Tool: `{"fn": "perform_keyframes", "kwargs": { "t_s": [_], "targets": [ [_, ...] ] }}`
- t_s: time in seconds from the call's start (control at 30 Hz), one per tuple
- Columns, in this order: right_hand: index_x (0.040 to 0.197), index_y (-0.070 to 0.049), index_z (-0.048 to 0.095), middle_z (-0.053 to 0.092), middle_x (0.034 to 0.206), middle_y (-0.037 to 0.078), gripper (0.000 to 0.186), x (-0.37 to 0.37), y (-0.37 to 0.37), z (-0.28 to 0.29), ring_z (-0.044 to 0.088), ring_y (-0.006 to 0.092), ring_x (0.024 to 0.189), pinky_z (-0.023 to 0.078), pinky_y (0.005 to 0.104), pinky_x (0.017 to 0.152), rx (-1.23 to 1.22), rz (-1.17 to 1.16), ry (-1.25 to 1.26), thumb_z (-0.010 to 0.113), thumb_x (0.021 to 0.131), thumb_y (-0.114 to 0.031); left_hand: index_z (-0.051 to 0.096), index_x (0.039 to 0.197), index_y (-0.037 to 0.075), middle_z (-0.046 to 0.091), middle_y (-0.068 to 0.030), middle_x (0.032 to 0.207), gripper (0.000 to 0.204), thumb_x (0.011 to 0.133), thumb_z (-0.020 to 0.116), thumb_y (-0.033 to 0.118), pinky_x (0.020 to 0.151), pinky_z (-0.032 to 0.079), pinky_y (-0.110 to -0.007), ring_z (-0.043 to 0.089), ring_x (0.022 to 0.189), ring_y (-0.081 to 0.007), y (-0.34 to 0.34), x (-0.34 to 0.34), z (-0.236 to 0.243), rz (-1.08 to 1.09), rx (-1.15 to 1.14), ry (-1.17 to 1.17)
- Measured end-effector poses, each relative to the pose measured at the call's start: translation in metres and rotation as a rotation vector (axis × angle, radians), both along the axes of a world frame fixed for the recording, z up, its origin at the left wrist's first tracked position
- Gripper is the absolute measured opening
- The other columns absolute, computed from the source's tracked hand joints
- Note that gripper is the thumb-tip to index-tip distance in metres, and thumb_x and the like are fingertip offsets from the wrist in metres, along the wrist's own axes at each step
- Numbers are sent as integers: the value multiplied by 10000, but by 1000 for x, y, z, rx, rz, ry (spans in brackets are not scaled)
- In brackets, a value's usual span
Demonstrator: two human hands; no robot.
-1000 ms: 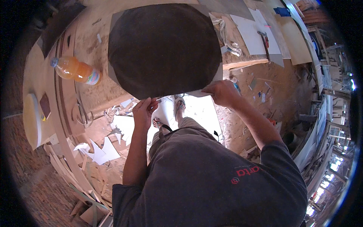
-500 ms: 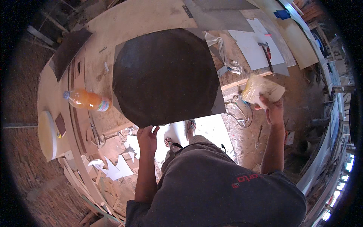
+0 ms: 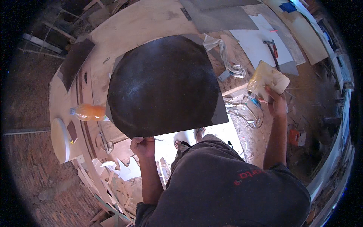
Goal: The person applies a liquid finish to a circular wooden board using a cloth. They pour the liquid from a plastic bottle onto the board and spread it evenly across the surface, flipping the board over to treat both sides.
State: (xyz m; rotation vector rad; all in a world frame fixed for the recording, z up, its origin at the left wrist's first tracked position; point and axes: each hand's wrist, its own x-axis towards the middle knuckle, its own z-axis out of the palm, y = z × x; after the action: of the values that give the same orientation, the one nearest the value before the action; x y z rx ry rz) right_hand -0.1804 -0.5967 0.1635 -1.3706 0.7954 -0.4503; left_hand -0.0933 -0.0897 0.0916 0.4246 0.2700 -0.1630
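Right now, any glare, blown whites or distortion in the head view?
Head view: hazy sheen on the dark sheet, strongest left of its middle; also in the head view, the white sheet on the floor looks washed out; head view again, fisheye bows the bench along its far edge, corners black.

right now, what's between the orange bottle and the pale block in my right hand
In the head view, the dark sheet, then a strip of the workbench.
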Motion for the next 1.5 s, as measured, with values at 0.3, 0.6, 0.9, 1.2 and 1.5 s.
{"fn": "perform_keyframes", "kwargs": {
  "t_s": [0.3, 0.6, 0.9, 1.2, 1.5],
  "targets": [
    [1262, -54, 575, 643, 1162, 73, 459, 9, -65, -46, 646, 251, 1030, 607, 390, 664, -106, 54, -64, 749, 855, -174, 600, 1226, -49, 653, -183, 1230, 617, 621, 494, -111, 1032, 533, -468, 647, 1141, -317, -24, 48, 81, 14, -214, -253],
    [1301, -54, 541, 621, 1202, 94, 508, 74, -34, -70, 635, 272, 1058, 613, 424, 742, 103, 190, -97, 746, 861, -203, 637, 1153, -39, 688, -171, 1146, 536, 646, 499, -146, 1026, 532, -450, 686, 1048, -247, -4, 119, 182, 40, -268, -577],
    [1240, -60, 629, 681, 1150, 129, 335, 232, 152, -77, 645, 322, 1079, 527, 472, 901, -694, 897, -160, 603, 913, -126, 657, 1029, -78, 717, -156, 1020, 453, 607, 501, -132, 1067, 481, -496, 689, 991, -261, 70, 83, 272, 288, -158, -767],
    [1225, -59, 629, 625, 1225, 140, 431, 213, 243, -87, 570, 375, 1174, 495, 448, 959, -1666, 1021, -232, 592, 798, -25, 638, 925, -95, 711, -192, 950, 341, 604, 526, -114, 1068, 475, -535, 697, 992, -304, 177, -28, 324, 604, -131, -876],
    [1186, -62, 676, 667, 1159, 190, 269, 136, 219, -34, 624, 381, 1074, 493, 456, 938, -1161, 923, -180, 574, 944, -120, 625, 897, -62, 680, -184, 940, 254, 664, 525, -63, 1009, 498, -545, 666, 987, -328, 331, -109, 294, 844, 52, -930]
  ]
}}
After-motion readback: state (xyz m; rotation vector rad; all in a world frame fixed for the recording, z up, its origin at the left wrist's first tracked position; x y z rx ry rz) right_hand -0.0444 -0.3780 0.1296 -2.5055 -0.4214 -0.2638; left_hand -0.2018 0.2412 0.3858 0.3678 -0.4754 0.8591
